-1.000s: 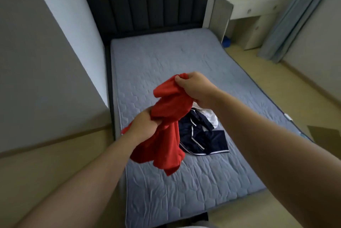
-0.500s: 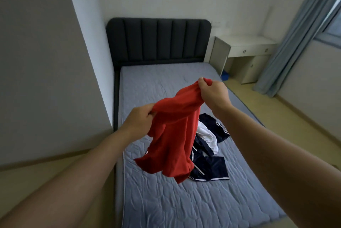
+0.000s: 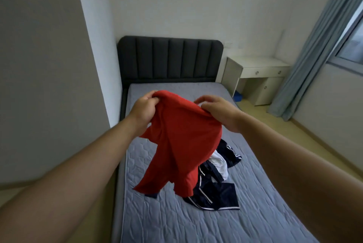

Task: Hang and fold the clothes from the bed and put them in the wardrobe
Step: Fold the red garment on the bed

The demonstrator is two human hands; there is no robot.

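Lifts shirt (image 3: 182, 144) higher above the bed (image 3: 196, 223) than a second ago, spreading it open. Grips one top corner in left hand (image 3: 144, 112), fingers curled tight; pinches the other under right hand (image 3: 222, 114) thumb, fingers loosened. Leaves pile (image 3: 218, 189) on the bed. Looks ready for hanging or folding.

Nothing legible recorded: no text, label, brand, number or sign can be read on the red garment (image 3: 182, 140) or on the navy clothes (image 3: 216, 197) lying on the bed (image 3: 176, 223).
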